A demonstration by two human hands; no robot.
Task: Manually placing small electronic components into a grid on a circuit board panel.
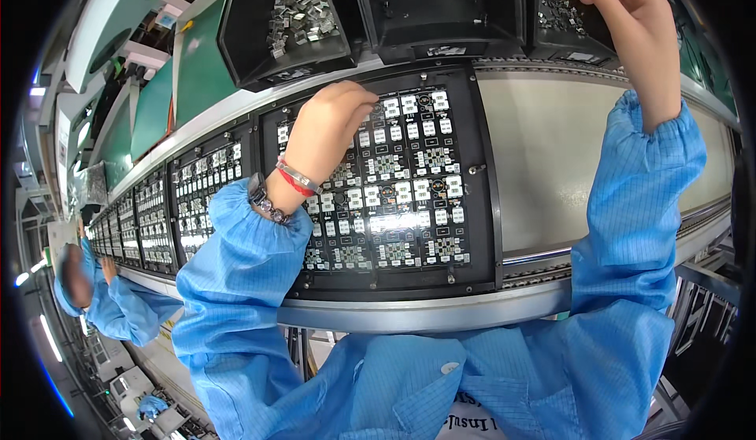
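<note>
My left hand point(333, 121) is over a panel of circuit boards point(394, 174) set in a black carrier frame point(487, 204). Its fingers are bent together and point down at the upper part of the panel; whatever they pinch is hidden. White and silver square components sit in rows on the boards. At the upper right, my right hand point(630, 7) reaches over a black bin of small metallic parts point(559, 11). The fingers there are drawn together at the parts, and I cannot make out what is between them.
Beside that bin stand a black bin point(441, 14) with a few tiny pieces and another holding silver metal parts point(303, 16). More board carriers point(206, 180) line the conveyor toward the left. A pale conveyor surface point(543, 164) lies right of my panel. A co-worker point(110, 298) is far left.
</note>
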